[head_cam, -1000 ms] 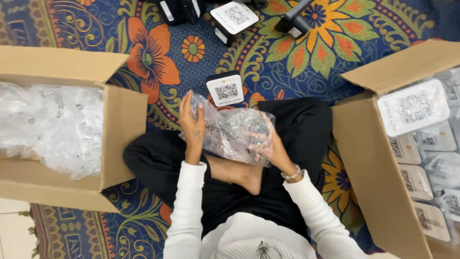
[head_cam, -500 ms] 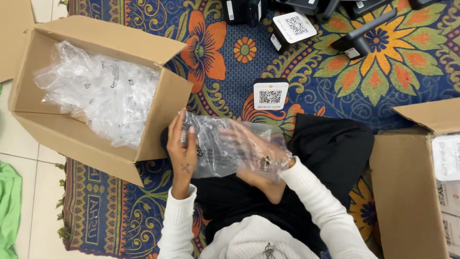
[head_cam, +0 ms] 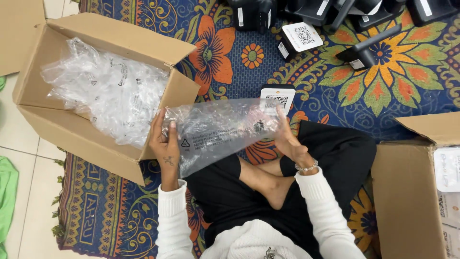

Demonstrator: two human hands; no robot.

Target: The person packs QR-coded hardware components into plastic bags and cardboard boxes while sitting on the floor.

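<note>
1. Left hand: fingers curled over the left edge of a clear plastic bag, thumb on the front, pinching the film.
2. Right hand: fingers spread flat behind and along the bag's right end, holding it up; a beaded bracelet sits on the wrist.
3. Clear plastic bag: stretched sideways between both hands, above the person's crossed legs, crinkled, with dark print near the left hand. A small dark item shows through the film close to the right hand; what it is cannot be told.
4. Open cardboard box: just left of the left hand, its near corner almost touching it; filled with crumpled clear bags.
5. Second cardboard box: well right of the right hand, holding flat white packets.
6. White card with a square code: on the rug just beyond the right hand, partly behind the bag.
7. Black devices: farther out beyond both hands, on the floral rug.
</note>
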